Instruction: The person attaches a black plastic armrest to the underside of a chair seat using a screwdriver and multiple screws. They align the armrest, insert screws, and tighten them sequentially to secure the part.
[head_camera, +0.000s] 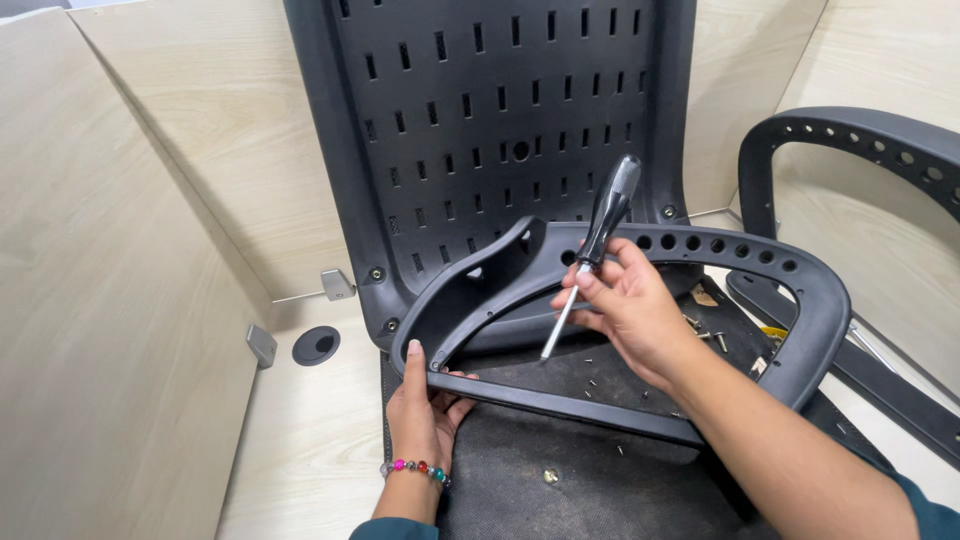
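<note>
My left hand (423, 410), with a beaded bracelet at the wrist, grips the near corner of a black plastic chair armrest frame (800, 300) that lies over a dark mat (560, 480). My right hand (625, 305) holds a screwdriver (598, 240) with a black handle; its metal shaft points down and left inside the armrest loop. Behind the armrest stands a black slotted chair back panel (500, 110), leaning against the wooden wall.
A second black armrest (850, 135) stands at the right. Several small screws (715, 338) lie scattered on the mat. Light wooden partition panels (110, 300) enclose the desk on the left and back. A round cable grommet (316, 345) and metal brackets (337, 284) sit at the left.
</note>
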